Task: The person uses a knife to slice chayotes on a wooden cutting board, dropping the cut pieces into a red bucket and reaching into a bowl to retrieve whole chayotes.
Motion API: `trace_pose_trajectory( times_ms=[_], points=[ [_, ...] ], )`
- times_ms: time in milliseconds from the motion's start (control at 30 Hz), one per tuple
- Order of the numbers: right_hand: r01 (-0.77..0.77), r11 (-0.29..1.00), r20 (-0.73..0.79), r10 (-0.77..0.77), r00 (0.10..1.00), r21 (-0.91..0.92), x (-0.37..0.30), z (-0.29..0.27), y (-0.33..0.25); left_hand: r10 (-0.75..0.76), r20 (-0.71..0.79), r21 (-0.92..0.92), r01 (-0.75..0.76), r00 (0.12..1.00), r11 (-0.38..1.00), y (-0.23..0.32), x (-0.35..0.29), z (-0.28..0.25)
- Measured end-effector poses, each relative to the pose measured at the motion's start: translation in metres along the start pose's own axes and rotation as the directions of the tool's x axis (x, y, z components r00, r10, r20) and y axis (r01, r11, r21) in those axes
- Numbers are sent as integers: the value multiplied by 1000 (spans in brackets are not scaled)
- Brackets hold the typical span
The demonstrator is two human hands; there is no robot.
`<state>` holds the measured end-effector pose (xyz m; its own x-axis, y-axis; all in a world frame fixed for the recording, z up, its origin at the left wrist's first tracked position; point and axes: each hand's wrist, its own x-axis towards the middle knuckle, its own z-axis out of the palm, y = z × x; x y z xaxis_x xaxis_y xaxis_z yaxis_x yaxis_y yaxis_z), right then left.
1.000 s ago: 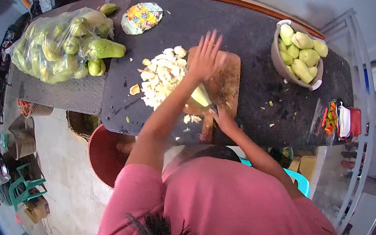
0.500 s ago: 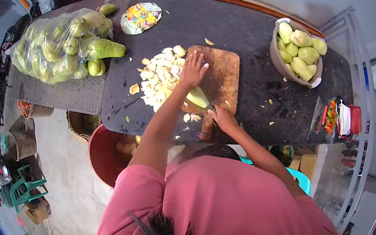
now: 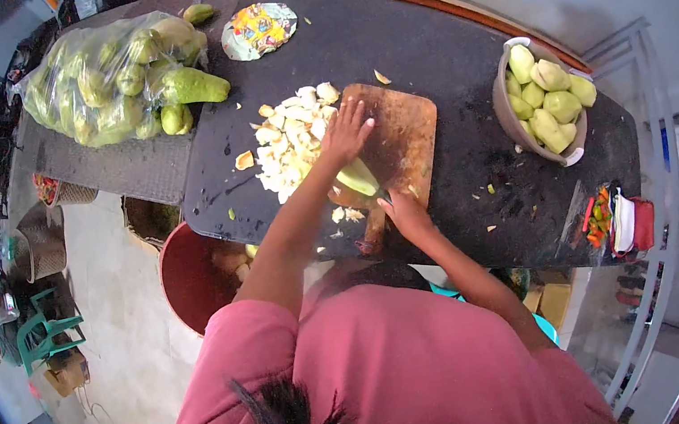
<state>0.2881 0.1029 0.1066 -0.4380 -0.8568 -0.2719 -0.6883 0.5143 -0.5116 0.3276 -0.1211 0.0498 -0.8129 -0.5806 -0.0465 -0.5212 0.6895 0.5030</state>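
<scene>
My left hand [image 3: 346,132] lies flat with its fingers stretched out, at the right edge of a heap of pale cut pieces [image 3: 290,134] and over the left part of the wooden cutting board [image 3: 405,129]. A peeled pale green chayote [image 3: 357,177] rests on the board, just below that hand. My right hand [image 3: 408,212] is closed round the handle of a knife [image 3: 385,196] at the near end of the chayote. Most of the blade is hidden. The board's handle points toward me.
A clear bag of green chayotes [image 3: 109,89] fills the table's far left. Beside it lies a colourful wrapper [image 3: 260,30]. At right stands a bowl [image 3: 515,126] of peeled chayotes, with small peppers [image 3: 599,219] near the corner. A red tub [image 3: 189,284] stands below the table's left edge.
The view has shifted slightly. Both hands, the knife and the chayote keep nearly the same places on the board.
</scene>
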Motion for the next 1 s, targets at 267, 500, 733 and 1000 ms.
trace_pose_trajectory(
  times_ms=[267, 500, 733, 1000],
  points=[
    [66, 994, -56, -72, 996, -91, -3, 33, 24, 66, -29, 35, -65, 997, 997, -6, -16, 23],
    [63, 986, 13, -62, 998, -157, -1, 38, 22, 65, -133, 23, -63, 989, 998, -12, -21, 13],
    [182, 983, -83, -183, 980, -22, 10, 41, 50, 36, -408, -214, -135, 912, 967, 11, -90, -72],
    [-281, 743, 326, 90, 941, 608, 37, -17, 43, 222, 193, -38, -218, 956, 975, -1, -215, -45]
  ],
)
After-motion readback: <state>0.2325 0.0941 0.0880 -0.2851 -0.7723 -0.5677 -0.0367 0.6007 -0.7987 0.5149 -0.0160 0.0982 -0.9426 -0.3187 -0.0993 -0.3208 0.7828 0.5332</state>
